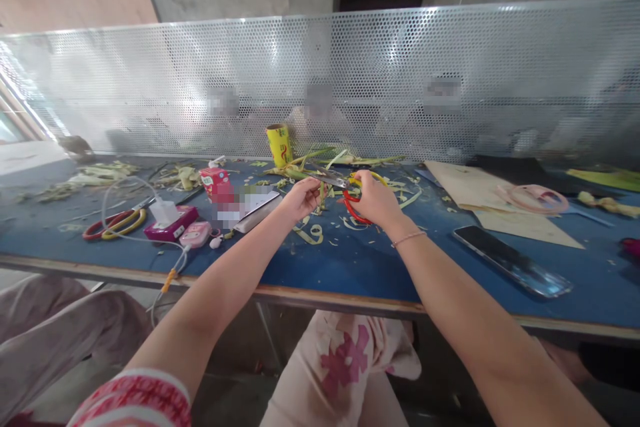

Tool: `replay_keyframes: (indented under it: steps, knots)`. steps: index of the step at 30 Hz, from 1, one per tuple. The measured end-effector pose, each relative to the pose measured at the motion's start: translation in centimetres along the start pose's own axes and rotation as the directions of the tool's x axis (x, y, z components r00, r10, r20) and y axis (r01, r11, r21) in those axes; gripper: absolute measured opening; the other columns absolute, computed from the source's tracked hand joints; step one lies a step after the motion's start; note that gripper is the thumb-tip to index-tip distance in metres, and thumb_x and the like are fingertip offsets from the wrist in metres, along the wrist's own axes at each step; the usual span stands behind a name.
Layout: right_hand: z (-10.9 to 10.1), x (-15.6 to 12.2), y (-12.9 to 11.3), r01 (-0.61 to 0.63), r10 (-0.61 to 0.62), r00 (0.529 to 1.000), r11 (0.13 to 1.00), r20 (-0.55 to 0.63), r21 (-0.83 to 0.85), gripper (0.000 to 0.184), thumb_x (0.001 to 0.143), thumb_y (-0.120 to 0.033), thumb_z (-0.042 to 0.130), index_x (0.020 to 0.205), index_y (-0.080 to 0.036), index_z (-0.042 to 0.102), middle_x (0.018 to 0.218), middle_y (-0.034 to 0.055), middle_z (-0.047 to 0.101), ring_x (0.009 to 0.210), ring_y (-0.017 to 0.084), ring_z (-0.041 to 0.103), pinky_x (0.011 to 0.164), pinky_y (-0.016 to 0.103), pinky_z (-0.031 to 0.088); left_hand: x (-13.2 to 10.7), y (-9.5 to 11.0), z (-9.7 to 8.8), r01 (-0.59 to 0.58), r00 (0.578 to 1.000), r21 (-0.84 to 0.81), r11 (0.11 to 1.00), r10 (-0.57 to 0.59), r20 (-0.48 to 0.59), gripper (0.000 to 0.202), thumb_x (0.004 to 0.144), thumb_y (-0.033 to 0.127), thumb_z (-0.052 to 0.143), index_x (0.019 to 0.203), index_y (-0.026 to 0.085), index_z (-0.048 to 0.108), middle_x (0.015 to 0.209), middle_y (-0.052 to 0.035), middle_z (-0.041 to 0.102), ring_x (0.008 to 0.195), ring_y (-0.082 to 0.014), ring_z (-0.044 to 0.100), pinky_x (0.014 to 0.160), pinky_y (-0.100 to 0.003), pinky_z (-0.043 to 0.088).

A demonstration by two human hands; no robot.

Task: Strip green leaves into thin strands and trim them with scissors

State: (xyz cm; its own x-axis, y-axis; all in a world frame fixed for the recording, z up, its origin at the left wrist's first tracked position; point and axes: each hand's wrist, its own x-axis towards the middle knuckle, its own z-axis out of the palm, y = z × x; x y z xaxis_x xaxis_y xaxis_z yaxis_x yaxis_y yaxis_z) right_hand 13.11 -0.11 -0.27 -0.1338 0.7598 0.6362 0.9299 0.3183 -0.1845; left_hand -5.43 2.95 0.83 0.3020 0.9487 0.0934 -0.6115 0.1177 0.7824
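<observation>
My right hand (375, 199) is closed around the handles of a pair of scissors (338, 181), one red and one yellow. Its metal blades point left, toward my left hand (301, 200), whose fingers are pinched on a thin green plant strip (323, 192). The blades lie close to that strip; whether they touch it I cannot tell. Beneath and around both hands, pale curled plant shavings (313, 233) are scattered on the blue tabletop (340, 273). Just behind the blades lies a heap of green stalks and leaves (300, 170).
A yellow cylinder (279, 145) stands before a perforated metal screen (320, 67). Leftward are a red box (214, 183), a second pair of scissors (117, 224), a purple power block (171, 223) and cables. Rightward lie a phone (510, 260), brown paper (460, 188) and a pink coil (537, 199).
</observation>
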Motion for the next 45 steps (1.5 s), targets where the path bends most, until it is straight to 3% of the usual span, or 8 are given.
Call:
replay_keyframes:
  steps: [10, 20, 32, 38, 45]
  knots:
    - [-0.2, 0.1, 0.0, 0.021, -0.021, 1.000, 1.000, -0.018, -0.003, 0.059, 0.076, -0.060, 0.053, 0.112, -0.015, 0.046, 0.088, 0.0147, 0.067, 0.078, 0.030, 0.063, 0.058, 0.033, 0.043, 0.0, 0.0, 0.0, -0.007, 1.000, 0.010, 1.000, 0.007, -0.016, 0.019, 0.077, 0.001, 0.051, 0.061, 0.011, 0.052, 0.055, 0.0000, 0.057, 0.054, -0.0055, 0.058, 0.063, -0.017, 0.051]
    - [-0.1, 0.1, -0.1, 0.019, -0.019, 0.999, 1.000, -0.028, 0.008, 0.056, 0.077, -0.060, 0.051, 0.110, -0.016, 0.044, 0.091, 0.0133, 0.068, 0.076, 0.029, 0.064, 0.057, 0.033, 0.042, -0.2, 0.2, 0.4, -0.005, 1.000, -0.021, 1.000, 0.005, 0.001, 0.013, 0.078, 0.002, 0.050, 0.069, 0.010, 0.055, 0.058, 0.0000, 0.060, 0.053, -0.0053, 0.058, 0.061, -0.016, 0.051]
    - [-0.6, 0.1, 0.3, 0.057, -0.057, 0.998, 0.998, 0.015, 0.012, 0.063, 0.073, -0.062, 0.054, 0.112, -0.014, 0.043, 0.090, 0.0157, 0.067, 0.073, 0.029, 0.063, 0.058, 0.033, 0.042, -0.5, 1.1, 0.4, 0.093, 0.981, -0.008, 0.996, -0.093, -0.168, 0.010, 0.077, 0.007, 0.051, 0.071, 0.014, 0.054, 0.050, 0.0017, 0.054, 0.050, -0.0073, 0.058, 0.057, -0.018, 0.051]
    - [-0.6, 0.1, 0.6, 0.052, -0.052, 0.999, 0.999, 0.009, -0.002, 0.057, 0.073, -0.060, 0.055, 0.109, -0.017, 0.045, 0.080, 0.0102, 0.067, 0.068, 0.028, 0.063, 0.053, 0.031, 0.038, -0.4, 1.1, 0.2, 0.088, 0.980, -0.007, 0.996, -0.088, -0.179, 0.009, 0.075, 0.006, 0.051, 0.073, 0.014, 0.055, 0.053, 0.0010, 0.056, 0.051, -0.0079, 0.058, 0.056, -0.019, 0.052]
    - [-0.6, 0.3, 0.7, 0.047, -0.047, 0.999, 0.999, 0.006, -0.016, 0.054, 0.074, -0.057, 0.056, 0.108, -0.016, 0.047, 0.082, 0.0108, 0.067, 0.065, 0.026, 0.062, 0.051, 0.030, 0.038, -0.4, 1.1, 0.3, 0.091, 0.978, -0.004, 0.996, -0.090, -0.188, 0.008, 0.074, 0.007, 0.052, 0.072, 0.014, 0.055, 0.053, 0.0006, 0.057, 0.052, -0.0079, 0.059, 0.056, -0.018, 0.051]
